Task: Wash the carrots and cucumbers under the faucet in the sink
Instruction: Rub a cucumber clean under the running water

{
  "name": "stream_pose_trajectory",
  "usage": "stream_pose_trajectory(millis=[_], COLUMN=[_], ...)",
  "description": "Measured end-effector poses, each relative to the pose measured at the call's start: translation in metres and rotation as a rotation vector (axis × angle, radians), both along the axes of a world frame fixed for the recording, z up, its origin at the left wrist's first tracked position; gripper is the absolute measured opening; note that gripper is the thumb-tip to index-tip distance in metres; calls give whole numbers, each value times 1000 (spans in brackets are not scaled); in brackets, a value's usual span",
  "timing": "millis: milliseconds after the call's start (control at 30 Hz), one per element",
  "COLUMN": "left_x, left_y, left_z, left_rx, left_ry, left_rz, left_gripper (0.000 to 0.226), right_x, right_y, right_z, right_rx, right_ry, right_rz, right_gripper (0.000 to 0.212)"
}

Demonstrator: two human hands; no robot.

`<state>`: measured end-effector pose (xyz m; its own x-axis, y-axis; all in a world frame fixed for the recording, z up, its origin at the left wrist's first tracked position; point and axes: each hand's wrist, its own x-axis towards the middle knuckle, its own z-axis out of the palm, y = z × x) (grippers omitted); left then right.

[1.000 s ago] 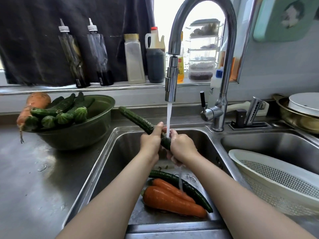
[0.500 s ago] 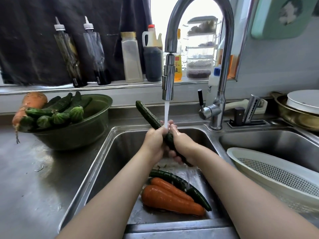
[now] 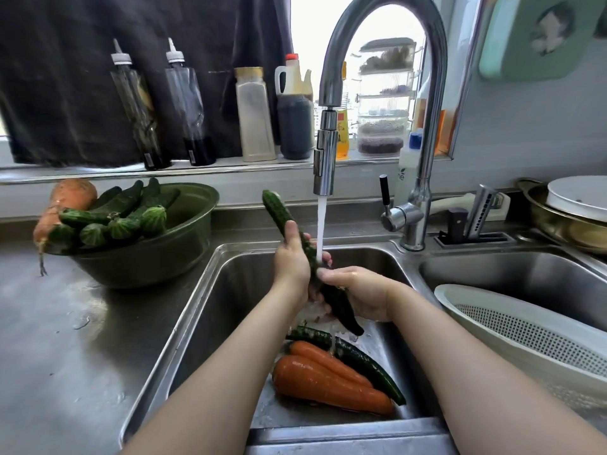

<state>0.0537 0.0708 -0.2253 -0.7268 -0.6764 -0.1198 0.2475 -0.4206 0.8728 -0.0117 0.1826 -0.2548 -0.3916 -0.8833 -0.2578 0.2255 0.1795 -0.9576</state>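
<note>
The left hand [image 3: 290,257] and the right hand [image 3: 361,295] are both closed round the held cucumber [image 3: 275,208], which slants from a far-left tip down to a near-right tip above the sink [image 3: 203,307]. The left hand's fingers wrap the upper middle. The right hand cups the lower part with the thumb laid over the top. The two hands nearly touch, and the water stream [image 3: 321,224] strikes just where they meet.

To do this step well, I would slide the cucumber lengthwise through the stream so that both tips get wet, not only the middle. It should also be turned in the hands so the bumpy skin is rubbed all round. The grip should stay loose enough to let it turn but firm enough that the wet skin does not slip. Holding it low in the basin should cut the splash onto the counter [image 3: 65,339].

Below the hands, on the sink floor, lie two carrots [image 3: 328,385] side by side. A second cucumber [image 3: 364,362] lies against their far side, and all three look wet. The faucet [image 3: 433,77] arches over from the far right.

On the counter to the left stands a green bowl [image 3: 157,257], piled with more cucumbers [image 3: 121,205] and a large carrot [image 3: 70,195]; these probably await washing. A white colander [image 3: 525,333] lies tilted in the right basin.
</note>
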Motion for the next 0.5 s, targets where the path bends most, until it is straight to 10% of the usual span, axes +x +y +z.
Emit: stream_pose_trajectory(millis=[200, 500], left_x=[1, -4], left_y=[10, 0], left_z=[-16, -11], left_rx=[-365, -147], left_ry=[-112, -101], left_rz=[-129, 61], left_gripper=[11, 28], right_x=[3, 1], right_y=[4, 12], right_z=[-1, 5], right_rx=[37, 170], right_ry=[19, 14], right_rz=[-106, 58], right_gripper=[45, 67])
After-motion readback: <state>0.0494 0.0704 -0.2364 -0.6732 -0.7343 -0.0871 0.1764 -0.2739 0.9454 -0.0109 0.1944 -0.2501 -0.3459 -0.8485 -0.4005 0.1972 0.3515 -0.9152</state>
